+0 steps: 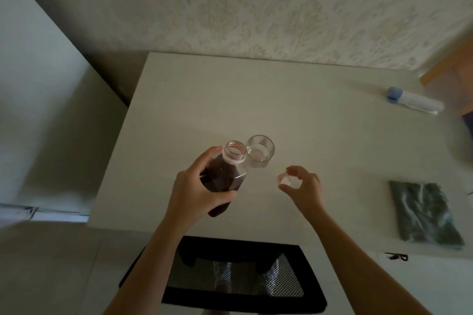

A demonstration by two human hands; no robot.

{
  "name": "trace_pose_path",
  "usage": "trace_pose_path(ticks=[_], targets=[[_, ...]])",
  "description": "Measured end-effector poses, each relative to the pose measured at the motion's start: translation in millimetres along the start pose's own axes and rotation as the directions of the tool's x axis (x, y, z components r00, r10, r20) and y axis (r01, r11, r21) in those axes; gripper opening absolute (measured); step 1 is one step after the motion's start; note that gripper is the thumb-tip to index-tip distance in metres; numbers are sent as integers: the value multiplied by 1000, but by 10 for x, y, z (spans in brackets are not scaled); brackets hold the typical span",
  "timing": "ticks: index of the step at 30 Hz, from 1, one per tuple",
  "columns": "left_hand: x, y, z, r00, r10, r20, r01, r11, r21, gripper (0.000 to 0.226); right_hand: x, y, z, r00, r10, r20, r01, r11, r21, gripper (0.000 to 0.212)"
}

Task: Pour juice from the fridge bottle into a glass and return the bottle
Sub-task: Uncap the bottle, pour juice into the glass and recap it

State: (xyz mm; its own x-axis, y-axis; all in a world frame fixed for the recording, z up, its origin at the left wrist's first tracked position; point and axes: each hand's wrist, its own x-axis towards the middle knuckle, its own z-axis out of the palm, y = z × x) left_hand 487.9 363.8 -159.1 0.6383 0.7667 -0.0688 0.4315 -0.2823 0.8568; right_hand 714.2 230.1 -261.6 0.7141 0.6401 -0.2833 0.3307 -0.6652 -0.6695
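My left hand (194, 193) grips a clear bottle (225, 176) of dark juice around its body. The bottle is uncapped and leans toward the right, its open mouth close to the rim of a small clear glass (260, 151). The glass stands upright on the white table (204, 100) and looks empty. To the right of the glass, my right hand (303, 186) pinches the bottle's pale cap (286, 180) between thumb and fingers just above the table.
A white bottle with a blue cap (413, 100) lies at the table's back right. A folded dark green cloth (426, 212) rests near the right front edge. A black mesh chair back (230, 276) stands under the table's front edge. A white fridge side (33, 110) rises at left.
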Motion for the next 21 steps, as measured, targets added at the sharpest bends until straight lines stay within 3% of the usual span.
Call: trace_pose_path(ticks=[5, 10, 16, 21], targets=[[-7, -74, -30, 999, -46, 1, 46, 999, -4, 82, -36, 163, 66, 999, 20, 31, -17, 993, -115, 54], [2, -138, -39, 997, -70, -11, 70, 997, -16, 82, -45, 73, 61, 1000, 22, 19, -19, 993, -117, 59], [53, -202, -87, 997, -79, -18, 79, 997, 7, 82, 238, -426, 156, 995, -99, 22, 101, 984, -145, 97], [92, -270, -143, 994, -105, -18, 106, 994, 39, 86, 413, -725, 288, 980, -172, 97, 188, 965, -181, 97]])
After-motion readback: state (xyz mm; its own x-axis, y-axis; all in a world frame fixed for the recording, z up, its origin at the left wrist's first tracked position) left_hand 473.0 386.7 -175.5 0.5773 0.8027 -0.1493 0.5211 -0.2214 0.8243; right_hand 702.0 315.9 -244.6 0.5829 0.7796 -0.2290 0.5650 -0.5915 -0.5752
